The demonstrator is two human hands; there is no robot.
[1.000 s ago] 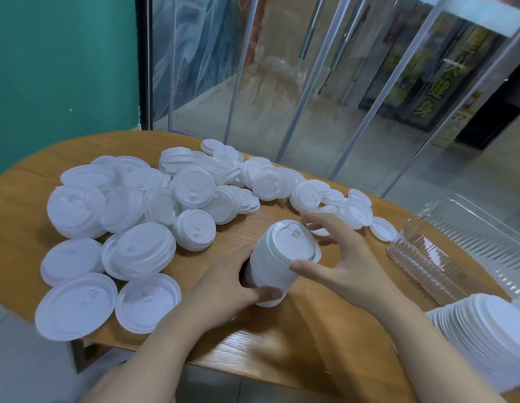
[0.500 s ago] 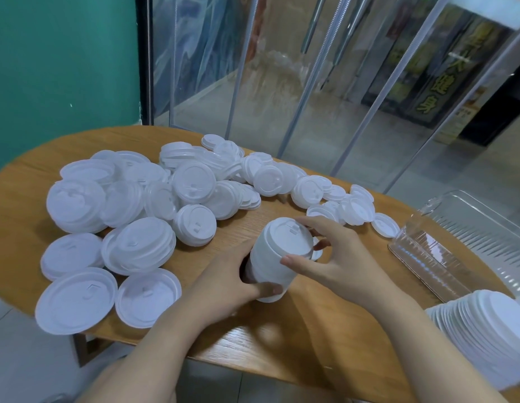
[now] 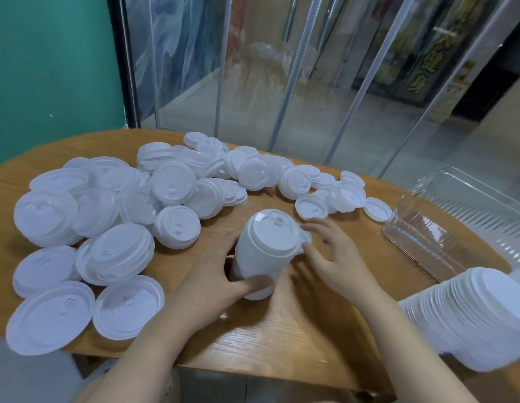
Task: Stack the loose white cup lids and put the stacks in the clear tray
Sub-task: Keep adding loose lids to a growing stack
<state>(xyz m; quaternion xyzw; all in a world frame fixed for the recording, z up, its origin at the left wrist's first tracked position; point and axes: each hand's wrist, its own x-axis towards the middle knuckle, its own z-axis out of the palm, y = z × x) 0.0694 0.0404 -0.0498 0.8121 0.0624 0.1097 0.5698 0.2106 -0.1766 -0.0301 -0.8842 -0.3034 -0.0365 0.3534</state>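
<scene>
Wooden counter point(image 3: 282, 330) holds many loose lids point(image 3: 177, 184). Left hand point(image 3: 212, 286) grips the lid stack point(image 3: 264, 254) so it stays straight. Right hand point(image 3: 334, 257), fingers loose, steadies its top.

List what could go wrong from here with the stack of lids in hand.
The stack leans, gripped only low down by the left hand; its top lids could slide off. The right hand is at the top rim and may knock it. The finished stack overhangs the table edge and might fall.

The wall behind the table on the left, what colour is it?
Teal green, plain and unpatterned; the wall shows in the head view, the only one.
</scene>
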